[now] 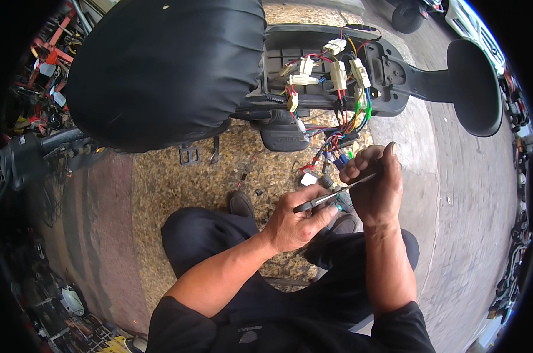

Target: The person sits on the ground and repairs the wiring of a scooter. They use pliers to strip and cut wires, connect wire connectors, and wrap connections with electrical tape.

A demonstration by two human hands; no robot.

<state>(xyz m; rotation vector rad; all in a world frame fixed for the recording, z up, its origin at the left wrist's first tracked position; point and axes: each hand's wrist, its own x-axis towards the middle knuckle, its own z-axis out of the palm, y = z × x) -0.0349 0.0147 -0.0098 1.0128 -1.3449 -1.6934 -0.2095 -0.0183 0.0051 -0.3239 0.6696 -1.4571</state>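
My left hand (pixel 299 220) is closed on a slim dark tool (pixel 320 200) with a rounded end and a narrow metallic length; its exact kind is not clear. The tool slants up to my right hand (pixel 378 191), whose fingers curl around its far end, with the thumb raised. A small teal bit shows by my left fingertips. Just beyond both hands hangs a bundle of coloured wires (pixel 337 138) with a blue connector (pixel 341 161) and a red connector (pixel 307 169). White plug connectors (pixel 338 75) rest in the open tray (pixel 275 62) of a two-wheeler.
A large black seat (pixel 166 70) fills the upper left, and a black padded backrest (pixel 475 88) sticks out at the right. A pedal (pixel 190 155) shows below the seat. My knees bracket the speckled floor (pixel 172 182). Parts and tools crowd both sides.
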